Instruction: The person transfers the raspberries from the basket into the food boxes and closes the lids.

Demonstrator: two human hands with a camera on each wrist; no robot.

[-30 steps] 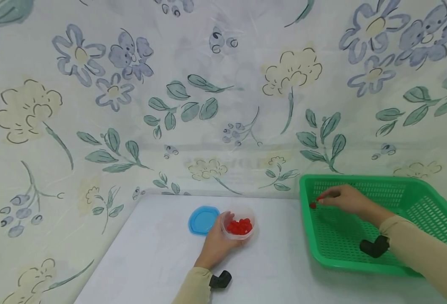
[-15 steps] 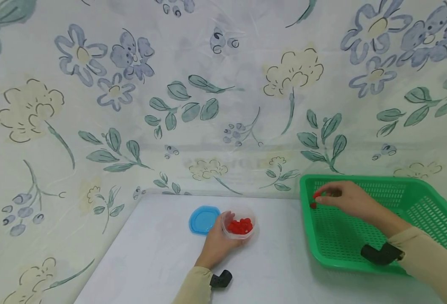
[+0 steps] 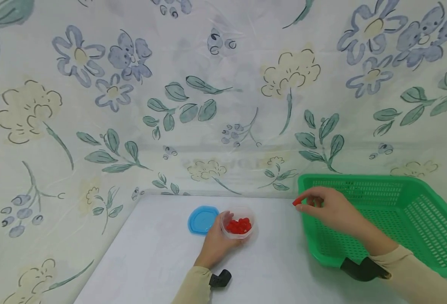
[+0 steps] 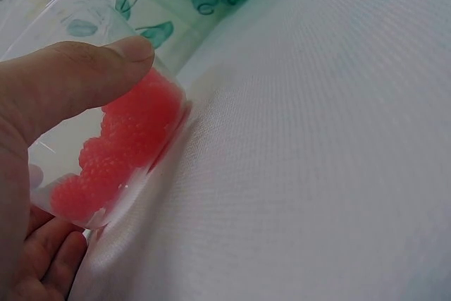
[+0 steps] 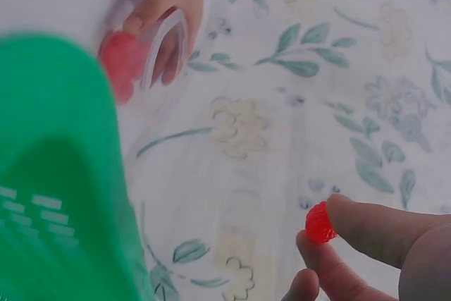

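My left hand grips a clear plastic tub from its left side, the thumb over the wall in the left wrist view. Several bumpy red raspberries lie inside the tub, heaped low. My right hand is over the left rim of the green basket. Between its thumb and finger it pinches one raspberry, which hangs just outside that rim. Part of the basket's left side is hidden behind the right hand.
A blue lid lies on the white tabletop, left of the tub. Behind the table hangs a flower-patterned cloth. The basket has perforated walls and stands at the right.
My right hand has lifted out of the basket's left corner and moved left across the rim, carrying the pinched raspberry. The left hand and tub have stayed in place.
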